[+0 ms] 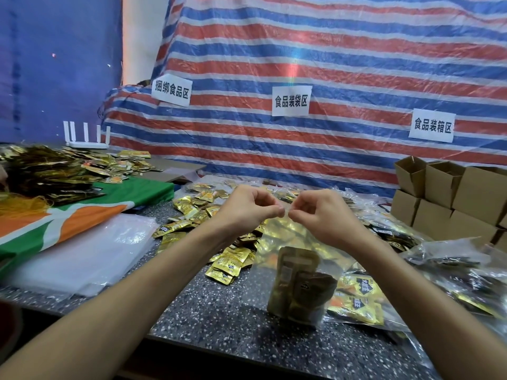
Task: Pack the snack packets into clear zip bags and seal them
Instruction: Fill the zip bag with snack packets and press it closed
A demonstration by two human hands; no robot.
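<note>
Hanging from both hands, the clear zip bag (290, 242) is held upright in front of the person, and its lower end reaches down to the speckled bench (219, 311). A few brown and gold snack packets (299, 283) sit bunched in the bottom of it. The left hand (247, 207) and the right hand (321, 215) meet at the bag's top edge, almost touching each other. On each hand the fingers (277, 211) are curled in and pinch the top strip against the thumb.

Loose gold packets (192, 212) lie heaped on the bench just behind and to the left of the bag. More filled bags (452, 270) are piled to its right. A stack of empty clear bags (82, 256) lies at the left, beside a green, white and orange cloth (68, 215). Open cardboard boxes (452, 198) are stacked at the far right. A red, white and blue striped tarp (301, 64) with paper signs (290, 101) hangs behind, and a white router (86, 138) stands at the back left.
</note>
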